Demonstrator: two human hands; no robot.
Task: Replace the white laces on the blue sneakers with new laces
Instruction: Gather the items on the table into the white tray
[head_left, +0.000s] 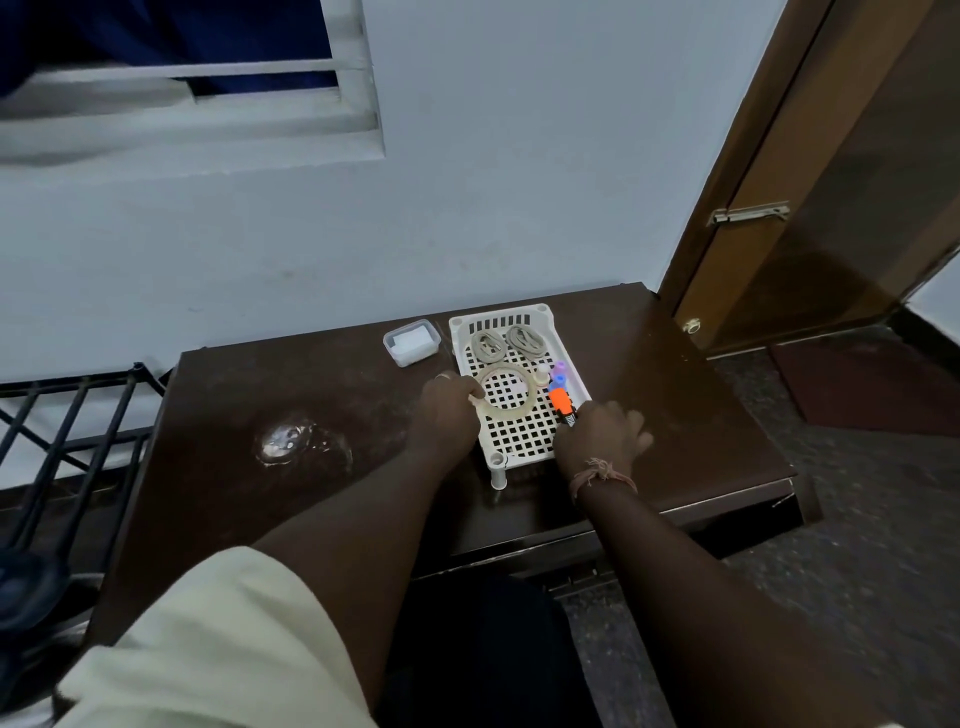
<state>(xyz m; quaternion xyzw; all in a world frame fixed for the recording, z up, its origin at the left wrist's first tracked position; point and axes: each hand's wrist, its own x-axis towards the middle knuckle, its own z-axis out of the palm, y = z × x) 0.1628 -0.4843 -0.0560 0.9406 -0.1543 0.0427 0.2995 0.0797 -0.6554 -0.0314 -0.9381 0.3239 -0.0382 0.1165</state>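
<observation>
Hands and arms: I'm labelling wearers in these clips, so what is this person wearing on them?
The left arm has a short cream sleeve that ends above the elbow; both forearms are bare. The left hand wears a pale ring on one finger. A braided reddish-brown thread band with loose frayed ends is tied round the wrist of the right hand. No gloves or watch.

A dark wooden table stands against a pale wall. A small clear lidded box sits on the table. A brown door stands to the table's right.

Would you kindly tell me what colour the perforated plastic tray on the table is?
The perforated plastic tray is white, clearest in the head view.
</observation>
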